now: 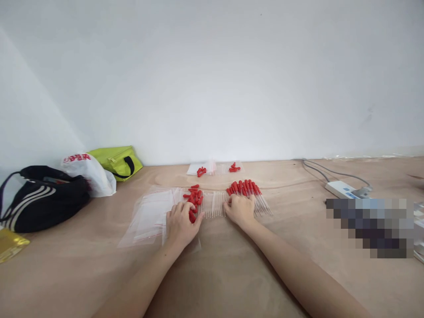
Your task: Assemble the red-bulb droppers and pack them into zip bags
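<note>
My left hand (181,221) rests at the near edge of a pile of loose red rubber bulbs (194,198), its thumb and fingers curved apart; whether a bulb is between them is hard to tell. My right hand (241,209) is at the right end of a row of clear glass tubes (212,205), with its fingers bent down; what its fingertips hold is too small to make out. Just beyond and right of it lie several droppers with red bulbs (247,187), their clear tubes pointing toward me. Clear zip bags (150,216) lie under and left of my left hand.
Two small bags with red bulbs (234,167) lie near the wall. At the left are a black bag (49,201), a white plastic bag (91,174), a green bag (115,161) and a gold packet (11,245). A white power strip (342,190) with grey cables sits at the right.
</note>
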The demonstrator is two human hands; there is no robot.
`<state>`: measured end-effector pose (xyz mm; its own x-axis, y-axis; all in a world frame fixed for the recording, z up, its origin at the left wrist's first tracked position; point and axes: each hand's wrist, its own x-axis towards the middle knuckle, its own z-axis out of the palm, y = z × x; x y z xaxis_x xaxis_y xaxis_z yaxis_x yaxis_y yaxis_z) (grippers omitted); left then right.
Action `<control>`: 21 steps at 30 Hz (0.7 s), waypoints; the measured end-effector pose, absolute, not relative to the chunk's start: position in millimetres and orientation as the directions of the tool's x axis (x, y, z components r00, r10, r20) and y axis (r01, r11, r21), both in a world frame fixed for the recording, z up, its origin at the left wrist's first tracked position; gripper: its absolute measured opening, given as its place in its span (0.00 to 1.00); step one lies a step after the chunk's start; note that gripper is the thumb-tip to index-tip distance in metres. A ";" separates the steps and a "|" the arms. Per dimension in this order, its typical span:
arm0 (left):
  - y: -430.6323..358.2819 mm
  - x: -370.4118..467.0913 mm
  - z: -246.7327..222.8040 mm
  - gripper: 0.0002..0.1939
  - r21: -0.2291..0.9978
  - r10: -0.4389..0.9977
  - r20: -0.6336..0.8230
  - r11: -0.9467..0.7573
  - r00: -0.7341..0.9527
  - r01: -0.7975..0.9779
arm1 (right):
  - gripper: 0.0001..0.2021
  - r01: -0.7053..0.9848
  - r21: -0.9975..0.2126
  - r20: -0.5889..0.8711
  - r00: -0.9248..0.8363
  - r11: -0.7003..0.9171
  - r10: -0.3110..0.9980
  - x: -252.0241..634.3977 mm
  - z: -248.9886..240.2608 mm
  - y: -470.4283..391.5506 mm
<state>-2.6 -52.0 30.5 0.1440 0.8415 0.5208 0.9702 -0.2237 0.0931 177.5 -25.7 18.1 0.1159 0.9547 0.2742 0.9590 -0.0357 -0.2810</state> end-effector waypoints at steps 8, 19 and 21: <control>-54.3 -13.1 27.1 0.06 0.113 0.909 0.364 -0.258 0.202 0.959 | 0.14 0.966 -0.240 0.181 0.139 -0.093 0.974 166.0 25.4 -19.8; -56.1 -9.0 22.9 0.12 0.183 0.779 0.558 -0.452 0.286 0.873 | 0.10 0.884 -0.408 0.475 -0.010 0.230 0.880 185.4 7.3 -34.8; -61.1 -2.2 18.5 0.13 0.240 0.738 0.570 -0.570 0.361 0.786 | 0.10 0.815 -0.427 0.521 -0.132 0.392 0.843 198.5 1.1 -45.4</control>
